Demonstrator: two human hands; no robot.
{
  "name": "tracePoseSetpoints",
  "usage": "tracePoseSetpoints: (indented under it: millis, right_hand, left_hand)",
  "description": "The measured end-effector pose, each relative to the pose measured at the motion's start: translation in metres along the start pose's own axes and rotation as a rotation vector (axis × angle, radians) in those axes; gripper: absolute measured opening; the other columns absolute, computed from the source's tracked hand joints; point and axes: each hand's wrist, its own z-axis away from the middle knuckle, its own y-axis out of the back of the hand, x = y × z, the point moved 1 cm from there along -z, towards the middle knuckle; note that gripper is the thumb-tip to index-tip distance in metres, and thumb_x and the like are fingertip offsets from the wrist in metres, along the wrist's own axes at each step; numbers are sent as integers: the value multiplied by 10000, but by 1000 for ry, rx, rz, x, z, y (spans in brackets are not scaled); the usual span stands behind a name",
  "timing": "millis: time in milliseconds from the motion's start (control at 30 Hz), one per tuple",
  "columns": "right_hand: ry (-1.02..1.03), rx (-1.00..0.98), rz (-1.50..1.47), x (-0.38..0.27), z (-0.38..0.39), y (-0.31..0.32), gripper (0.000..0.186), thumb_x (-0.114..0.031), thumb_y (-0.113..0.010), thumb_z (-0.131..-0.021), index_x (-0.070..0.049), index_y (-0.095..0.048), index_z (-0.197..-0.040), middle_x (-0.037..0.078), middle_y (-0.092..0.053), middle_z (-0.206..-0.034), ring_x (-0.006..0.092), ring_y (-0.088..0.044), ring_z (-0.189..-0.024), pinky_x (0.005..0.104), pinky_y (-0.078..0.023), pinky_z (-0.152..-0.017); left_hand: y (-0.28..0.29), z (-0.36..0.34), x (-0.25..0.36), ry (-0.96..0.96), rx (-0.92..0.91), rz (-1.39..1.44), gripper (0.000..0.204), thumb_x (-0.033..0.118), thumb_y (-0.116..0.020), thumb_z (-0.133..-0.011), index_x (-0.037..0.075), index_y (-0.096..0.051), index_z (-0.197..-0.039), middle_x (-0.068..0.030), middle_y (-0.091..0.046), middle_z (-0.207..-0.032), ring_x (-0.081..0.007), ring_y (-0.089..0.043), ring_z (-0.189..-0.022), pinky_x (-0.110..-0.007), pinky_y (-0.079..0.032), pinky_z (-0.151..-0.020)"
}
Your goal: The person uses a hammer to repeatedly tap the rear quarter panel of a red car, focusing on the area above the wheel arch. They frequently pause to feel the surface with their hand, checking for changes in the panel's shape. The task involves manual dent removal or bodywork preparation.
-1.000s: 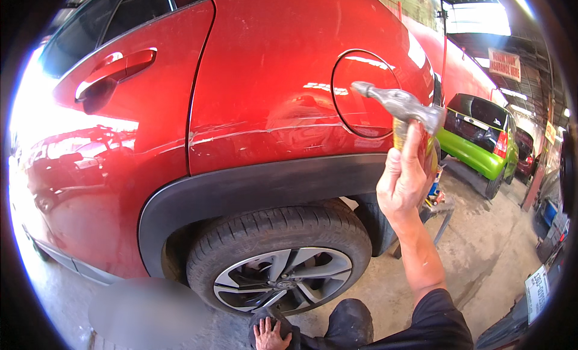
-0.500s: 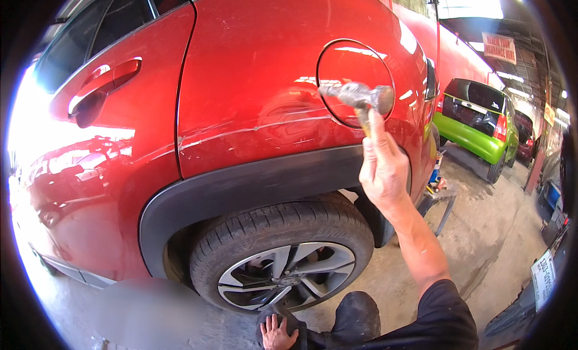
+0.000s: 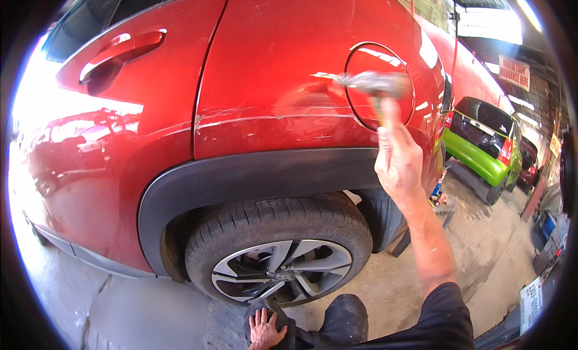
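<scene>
Since half a second ago the hammer [image 3: 376, 85] has swung a little leftward and its metal head now blurs across the left part of the round fuel filler flap [image 3: 380, 85], against the dented red panel [image 3: 289, 109]; a second ago it sat further right and higher, clear of the flap. The view has also shifted, so the car sits further left in the picture.

At far left the rear door [image 3: 120, 127] of the red car shines with glare, its handle [image 3: 123, 49] near the top. Right of the door gap, pale scratches run across the panel above the black wheel-arch trim [image 3: 253, 175]. Below it sits the tyre [image 3: 283, 223] with its silver and black alloy wheel [image 3: 283, 271].

At the bottom, the left hand [image 3: 265, 329] lies spread and open on a dark-clad knee [image 3: 343, 317], holding nothing. The right hand [image 3: 398, 160] is raised and clenched around the hammer's handle, thumb up along it.

The floor [image 3: 481, 253] is dusty concrete. To the right a green car [image 3: 484, 142] stands parked under a workshop roof, with a sign [image 3: 513, 71] above it.
</scene>
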Motion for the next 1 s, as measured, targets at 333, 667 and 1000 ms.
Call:
tracePoseSetpoints:
  millis: [333, 667, 1000]
  right_hand:
    - [-3, -279, -22, -1, -4, 2, 502, 1, -512, -1010, 6, -428, -1505, 253, -638, -1306, 358, -699, -1094, 368, -565, -865]
    - [51, -145, 15, -8, -15, -4, 518, 7, -541, -996, -44, -459, -1505, 232, -703, -1076, 314, -709, -800, 366, -564, -708]
    - [54, -85, -44, -8, -25, -12, 507, -17, -528, -1015, -34, -441, -1514, 254, -688, -1189, 318, -727, -968, 339, -557, -817]
  left_hand:
    - [-15, -3, -17, 5, -74, 6, 788, 638, -599, -851, 156, -523, -1469, -243, -350, -1579, -438, -262, -1492, -606, -161, -1213]
    - [-16, -4, -19, -5, -53, -2, 777, 626, -598, -853, 142, -535, -1457, -243, -353, -1578, -439, -271, -1486, -606, -166, -1206]
    - [-16, -2, -19, -7, -37, 31, 769, 612, -626, -841, 137, -552, -1441, -248, -366, -1567, -445, -277, -1479, -614, -166, -1204]
